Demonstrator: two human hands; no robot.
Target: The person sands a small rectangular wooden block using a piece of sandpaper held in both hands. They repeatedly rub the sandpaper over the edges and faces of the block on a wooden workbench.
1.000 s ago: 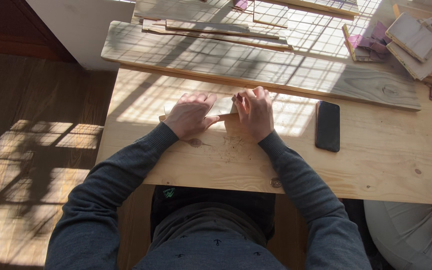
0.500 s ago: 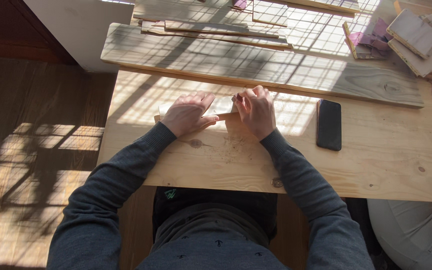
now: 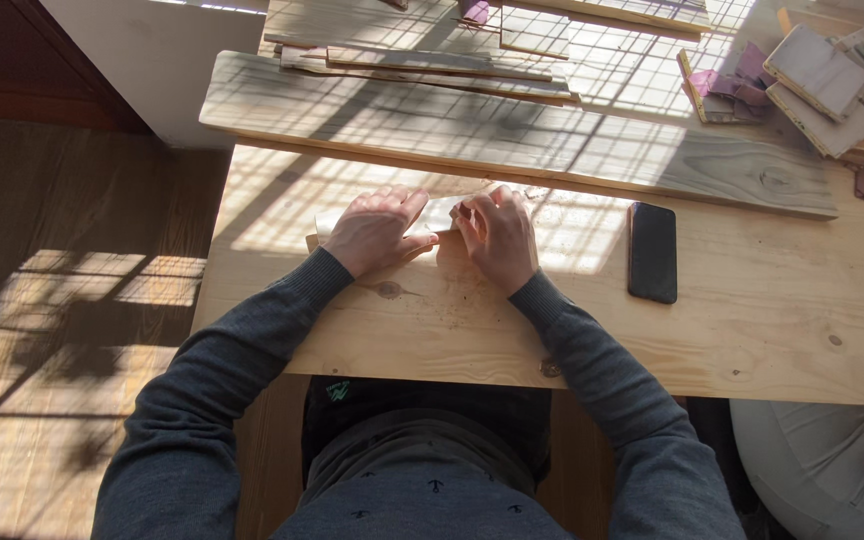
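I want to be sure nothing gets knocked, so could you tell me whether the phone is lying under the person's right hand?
No, the phone lies apart on the table, beyond the right hand.

Small flat pale wooden piece [image 3: 440,213] lying flat on counter [image 3: 752,330], long side left-right, ends sticking out from under both hands, sunlight falling across.

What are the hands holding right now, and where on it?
A small flat wooden piece lying on the table. The left hand presses down on its left part; the right hand grips its right end.
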